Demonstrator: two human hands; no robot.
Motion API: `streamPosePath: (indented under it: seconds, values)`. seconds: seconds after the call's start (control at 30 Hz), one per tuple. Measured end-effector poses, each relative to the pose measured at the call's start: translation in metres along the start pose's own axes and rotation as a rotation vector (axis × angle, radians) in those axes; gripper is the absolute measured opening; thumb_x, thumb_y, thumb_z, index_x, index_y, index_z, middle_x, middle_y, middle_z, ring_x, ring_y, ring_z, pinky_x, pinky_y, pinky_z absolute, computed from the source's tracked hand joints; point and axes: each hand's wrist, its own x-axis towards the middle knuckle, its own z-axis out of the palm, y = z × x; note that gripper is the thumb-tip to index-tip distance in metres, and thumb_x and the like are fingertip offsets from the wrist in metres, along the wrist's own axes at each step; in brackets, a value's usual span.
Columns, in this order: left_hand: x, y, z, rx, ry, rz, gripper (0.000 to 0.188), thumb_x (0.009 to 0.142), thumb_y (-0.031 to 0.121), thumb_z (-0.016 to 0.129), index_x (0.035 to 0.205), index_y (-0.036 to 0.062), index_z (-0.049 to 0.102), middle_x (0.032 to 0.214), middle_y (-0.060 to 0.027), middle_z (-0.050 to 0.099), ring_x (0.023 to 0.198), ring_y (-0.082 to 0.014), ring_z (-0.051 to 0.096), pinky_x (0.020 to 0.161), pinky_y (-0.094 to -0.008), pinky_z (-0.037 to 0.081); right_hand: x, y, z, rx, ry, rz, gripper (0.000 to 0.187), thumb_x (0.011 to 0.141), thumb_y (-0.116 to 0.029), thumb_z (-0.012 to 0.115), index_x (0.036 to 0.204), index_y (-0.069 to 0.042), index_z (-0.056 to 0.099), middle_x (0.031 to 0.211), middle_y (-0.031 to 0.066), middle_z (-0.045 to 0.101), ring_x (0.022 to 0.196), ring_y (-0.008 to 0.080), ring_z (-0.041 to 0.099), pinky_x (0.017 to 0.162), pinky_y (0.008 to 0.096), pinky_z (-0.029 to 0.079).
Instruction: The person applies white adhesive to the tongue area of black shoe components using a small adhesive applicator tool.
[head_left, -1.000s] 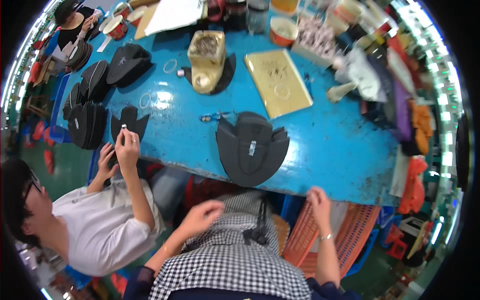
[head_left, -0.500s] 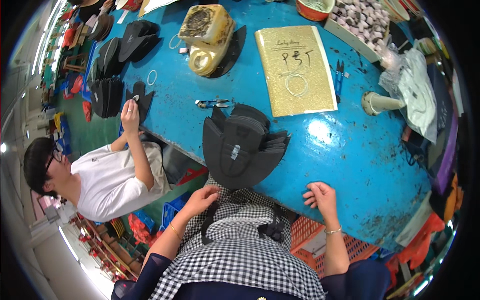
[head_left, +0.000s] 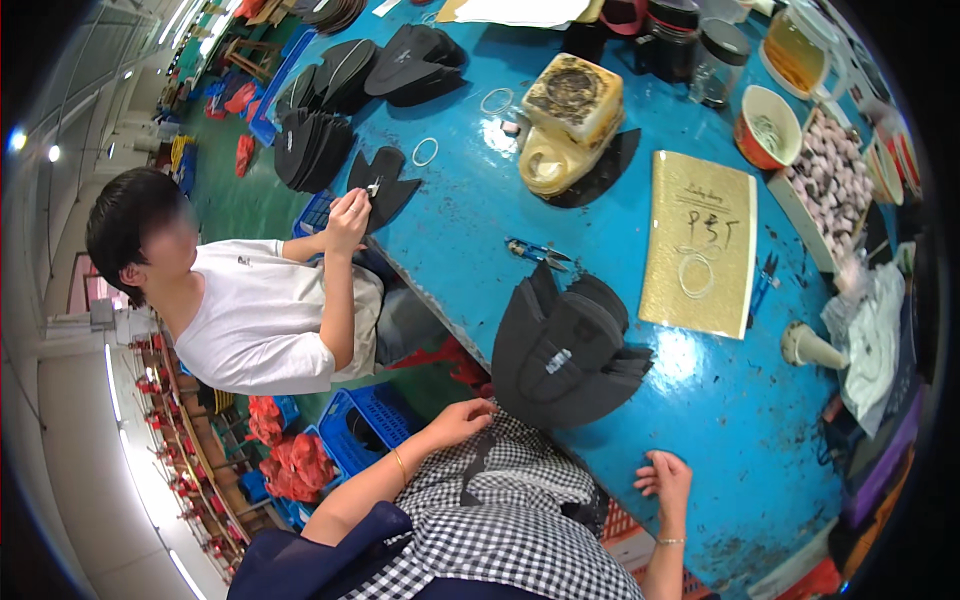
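Black pieces with wing-like sides lie in a big pile [head_left: 545,385] at the near edge of the blue tabletop [head_left: 470,235]. I'll call that pile the middle of my clock. At 8 o'clock is the person's left hand [head_left: 460,422], loosely bent and let go, with nothing I can see in it. It is just beside the pile, over a checked apron [head_left: 515,470], but I can't tell if it touches the cloth. At 5 o'clock is the right hand [head_left: 665,477]. Its fingers are half curled and apart, and it looks free of things too. I can't tell if it touches the tabletop.

The pile stands between the hands and some small blue snips [head_left: 535,250], which lie just past it, near 12 o'clock. Farther out at 12 is a stained yellow bottle [head_left: 575,100] with a dark flat piece [head_left: 615,165] beneath it. A gold notebook [head_left: 700,215] lies at 2 o'clock with a pale ring [head_left: 697,290] on it, and beyond that is a box of pink and grey bits [head_left: 825,180]. A pale cone [head_left: 815,347] lies at 3.

At 10 o'clock, a co-worker in a white shirt [head_left: 265,320] has a hand [head_left: 347,222] pinched at another black piece [head_left: 390,190]. More black piles [head_left: 315,150] sit behind that.
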Motion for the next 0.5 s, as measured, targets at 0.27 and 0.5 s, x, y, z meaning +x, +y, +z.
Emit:
streamPosePath:
  seconds: [0.27,0.5]
  values:
    - [0.060,-0.139,0.017,-0.388,0.193,-0.231,0.026,0.095,0.021,0.063,0.112,0.0031,0.069,0.093,-0.0076,0.070,0.086,-0.0163,0.066,0.078,-0.0316,0.052,-0.004,0.003,-0.016,-0.032,0.015,0.084,0.032,0.100,-0.025,0.061,0.105,0.006,0.067,0.076,0.0158,0.072,0.057,0.0218,0.069,0.047,0.0270,0.051]
    - [0.077,-0.267,0.050,0.530,0.079,-0.314,0.065,0.081,0.023,0.067,0.143,0.0149,0.050,0.142,-0.0217,0.053,0.126,-0.0394,0.055,0.103,-0.0501,0.045,-0.012,-0.055,0.027,-0.086,0.116,0.303,0.024,0.096,-0.027,0.067,0.098,-0.003,0.069,0.075,0.0037,0.066,0.063,0.0115,0.058,0.060,0.0274,0.049]
